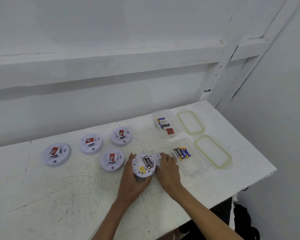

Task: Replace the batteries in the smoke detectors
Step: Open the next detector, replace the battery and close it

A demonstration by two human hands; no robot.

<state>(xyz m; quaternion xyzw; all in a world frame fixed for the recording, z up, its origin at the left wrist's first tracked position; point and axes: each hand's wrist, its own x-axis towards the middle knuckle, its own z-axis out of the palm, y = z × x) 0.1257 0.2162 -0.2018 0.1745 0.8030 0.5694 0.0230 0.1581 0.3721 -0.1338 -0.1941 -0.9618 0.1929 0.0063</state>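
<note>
Low centre of the frame, opened detector: a white round plastic smoke detector point(143, 166) lies back-up on the scuffed white table point(76, 187), its battery bay uncovered.
Batteries in bay: dark cylindrical cells point(147, 161) sit side by side in the compartment.
Left hand: the left hand point(131, 177) grips the opened detector from its left side, fingers curled round the rim.
Right hand: the right hand point(168, 170) touches the detector's right edge, and its fingers lie over a white round cover plate point(158, 157) just beside it; I cannot tell whether they pinch the plate or only rest on it.
Other detectors: four more white round detectors with red labels sit face-up to the left, at far left point(56, 154), centre left point(91, 143), further back point(121, 135), and just beside the left hand point(112, 160).
Near box: a clear plastic container point(194, 168) right of the hands holds black and blue-and-yellow batteries point(182, 153).
Far box: a second clear container point(163, 113) behind it holds mixed batteries point(165, 125).
Lids: two clear lids with green seals lie to the right, one point(190, 122) by the far box, one point(213, 151) by the near box.
</note>
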